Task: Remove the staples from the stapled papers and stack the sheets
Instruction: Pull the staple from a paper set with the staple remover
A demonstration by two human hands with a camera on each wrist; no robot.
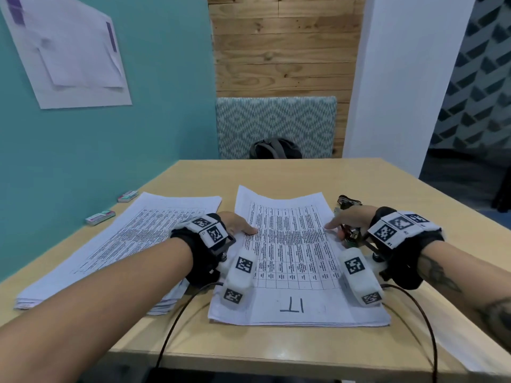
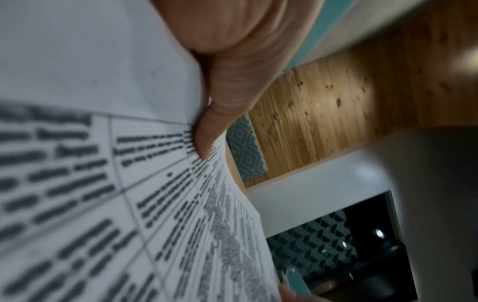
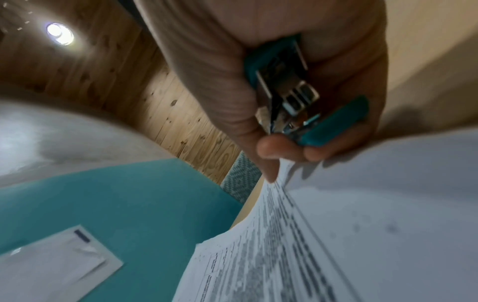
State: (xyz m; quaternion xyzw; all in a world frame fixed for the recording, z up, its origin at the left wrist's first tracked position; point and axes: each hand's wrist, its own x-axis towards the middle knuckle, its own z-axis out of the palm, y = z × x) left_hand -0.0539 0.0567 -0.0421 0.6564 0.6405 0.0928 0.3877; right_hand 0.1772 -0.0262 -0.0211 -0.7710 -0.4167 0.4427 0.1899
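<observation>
A bundle of printed table sheets [image 1: 290, 258] marked "IT" lies in the middle of the wooden table [image 1: 276, 352], bowed slightly upward across its middle. My left hand [image 1: 243, 228] holds its left edge, with the thumb [image 2: 207, 132] on top of the print [image 2: 103, 183] and the fingers hidden beneath. My right hand [image 1: 343, 222] is curled round a teal and metal staple tool [image 3: 289, 90], and one fingertip [image 3: 269, 173] touches the bundle's right edge [image 3: 362, 224]. A second, thicker stack of sheets [image 1: 132, 239] lies to the left.
Two small staple boxes [image 1: 127, 196] [image 1: 100, 217] sit by the teal wall at the left. A dark bunch of keys [image 1: 348, 201] lies behind my right hand. Black cables [image 1: 177, 322] trail over the table's front edge. A patterned chair [image 1: 276, 125] with a dark bag stands beyond the table.
</observation>
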